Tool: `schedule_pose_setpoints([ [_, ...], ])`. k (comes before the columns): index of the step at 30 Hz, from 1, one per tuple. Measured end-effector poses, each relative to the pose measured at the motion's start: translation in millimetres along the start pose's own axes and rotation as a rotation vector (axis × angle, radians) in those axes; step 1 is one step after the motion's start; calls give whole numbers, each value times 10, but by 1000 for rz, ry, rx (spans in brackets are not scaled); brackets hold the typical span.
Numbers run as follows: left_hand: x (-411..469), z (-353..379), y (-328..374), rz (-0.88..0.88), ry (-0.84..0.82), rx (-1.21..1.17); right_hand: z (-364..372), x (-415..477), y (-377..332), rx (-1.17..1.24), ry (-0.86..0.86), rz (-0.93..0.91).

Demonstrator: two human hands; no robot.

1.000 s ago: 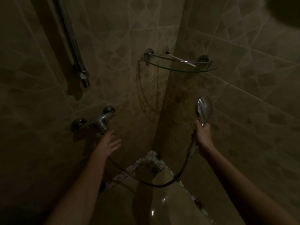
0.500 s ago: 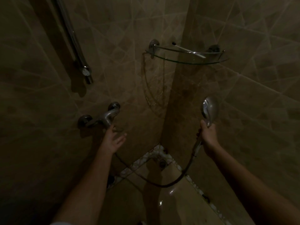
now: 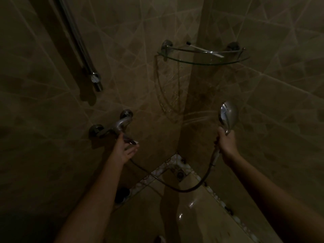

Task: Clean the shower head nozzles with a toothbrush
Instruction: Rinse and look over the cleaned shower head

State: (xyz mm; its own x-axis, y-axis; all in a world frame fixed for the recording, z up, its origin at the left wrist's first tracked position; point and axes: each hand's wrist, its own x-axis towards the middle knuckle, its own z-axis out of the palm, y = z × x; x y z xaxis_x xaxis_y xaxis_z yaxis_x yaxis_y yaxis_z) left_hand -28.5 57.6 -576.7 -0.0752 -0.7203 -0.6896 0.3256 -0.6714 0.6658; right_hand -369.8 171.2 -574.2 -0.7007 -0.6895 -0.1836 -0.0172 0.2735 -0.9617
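Observation:
My right hand (image 3: 226, 144) grips the handle of a chrome shower head (image 3: 227, 114), held upright in front of the right tiled wall with its back toward me; the nozzles are hidden. Its hose (image 3: 175, 187) loops down and across to the wall faucet (image 3: 121, 125). My left hand (image 3: 124, 149) is at the faucet's lever, fingers curled under and around it. A white toothbrush (image 3: 205, 50) with a dark head lies on the glass corner shelf (image 3: 242, 60) above.
A chrome riser rail (image 3: 78, 42) runs down the left wall. A floor drain (image 3: 179, 174) sits in the corner, bordered by pebble tile. The floor tile looks wet. A dark object (image 3: 122, 194) lies at the left wall's base. The light is dim.
My view has shifted closer and slightly downward. My left hand has risen from below the faucet onto its lever. The right hand holds the shower head steady.

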Motion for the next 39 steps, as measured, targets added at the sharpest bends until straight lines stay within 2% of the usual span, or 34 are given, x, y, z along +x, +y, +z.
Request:
schedule_pose_setpoints([
  [10,18,-60,79,-93,-9,63,-64,-13,6,12,19,18],
  [19,-15,-37,129,-130,-44,-118,-29,-35,-22,53,10,38],
  [39,98,-129,183,-172,-61,-194,57,89,-5,7,67,55],
])
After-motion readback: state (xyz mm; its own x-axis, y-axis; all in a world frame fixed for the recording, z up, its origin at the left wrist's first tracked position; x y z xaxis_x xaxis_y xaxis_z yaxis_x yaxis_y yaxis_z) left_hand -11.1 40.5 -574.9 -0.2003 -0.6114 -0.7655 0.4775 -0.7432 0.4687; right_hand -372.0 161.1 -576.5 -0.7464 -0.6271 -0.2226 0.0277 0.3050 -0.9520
